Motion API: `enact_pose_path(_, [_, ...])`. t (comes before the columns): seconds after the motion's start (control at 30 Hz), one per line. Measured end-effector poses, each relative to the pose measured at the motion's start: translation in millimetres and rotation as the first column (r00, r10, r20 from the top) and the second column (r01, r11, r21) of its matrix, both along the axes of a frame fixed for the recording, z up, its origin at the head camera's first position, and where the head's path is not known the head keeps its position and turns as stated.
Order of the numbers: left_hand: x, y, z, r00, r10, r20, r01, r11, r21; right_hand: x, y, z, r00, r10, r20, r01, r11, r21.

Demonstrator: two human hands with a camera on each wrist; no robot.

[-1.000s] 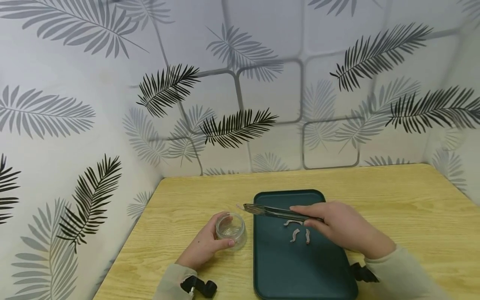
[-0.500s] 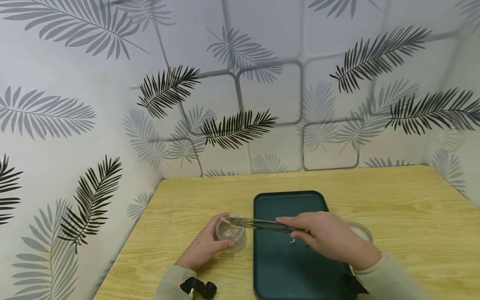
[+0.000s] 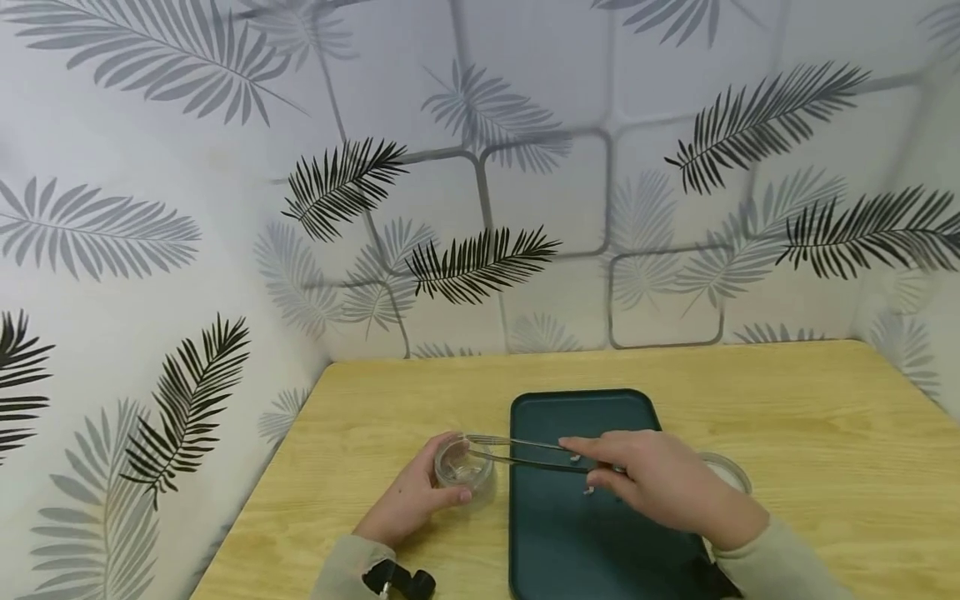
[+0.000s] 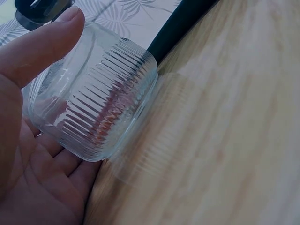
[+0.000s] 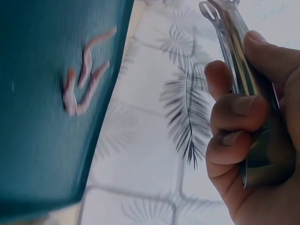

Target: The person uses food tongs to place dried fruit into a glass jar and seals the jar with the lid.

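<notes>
A clear glass jar with ribbed sides sits on the table left of the tray. My left hand holds it, thumb on the near side and fingers round the far side. Through the ribs of the jar a blurred reddish patch shows low down in the left wrist view. My right hand grips metal tongs whose arms stand parted, their tips over the jar's rim. Pinkish, worm-like strips lie on the dark green tray; in the head view the right hand partly hides them.
A round, clear-rimmed container stands right of the tray, partly hidden behind the right wrist. The wooden table ends at a leaf-patterned wall at the back and left.
My right hand has moved left, bringing the tongs from above the tray to the jar. The tongs' arms have spread, and the pinkish strip at their tips is gone from them. The left hand stays put.
</notes>
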State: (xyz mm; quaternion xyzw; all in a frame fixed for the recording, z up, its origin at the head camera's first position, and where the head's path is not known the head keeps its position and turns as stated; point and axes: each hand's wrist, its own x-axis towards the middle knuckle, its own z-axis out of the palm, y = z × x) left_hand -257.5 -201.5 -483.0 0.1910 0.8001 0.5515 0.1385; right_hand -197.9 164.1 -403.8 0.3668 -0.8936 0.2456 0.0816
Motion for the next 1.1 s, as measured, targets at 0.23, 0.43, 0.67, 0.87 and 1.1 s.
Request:
enact_pose_path(0.23, [6.2,-3.2,-5.1,1.0,0.014,-0.001,-0.014,1.0,-0.021,-2.4,33.4,0.2,0.995,-0.08,0.054,0.076,0.995,0.057])
enact_pose_path(0.43, [3.3,-3.3,-2.9,1.0,0.016,-0.001,-0.016,1.0,-0.014,-8.7,81.8,-1.4,0.979,-0.147,0.143,0.139,0.988,0.067])
enact_pose_path(0.67, [1.7,-6.6,1.2,1.0,0.017,0.01,-0.017,1.0,0.001,-18.1,113.1,-10.5,0.957,-0.182,0.226,0.171,0.983,0.07])
enact_pose_path(0.87, [4.2,-6.7,2.2,0.999,0.03,0.016,-0.03,0.999,0.016,-22.9,119.6,-15.0,0.95,-0.14,0.28,0.126,0.99,0.067])
enact_pose_path(1.1, [1.2,1.4,-0.5,0.999,-0.006,0.052,0.003,0.999,0.047,-17.3,136.1,-17.8,0.934,-0.131,0.333,0.11,0.991,0.082])
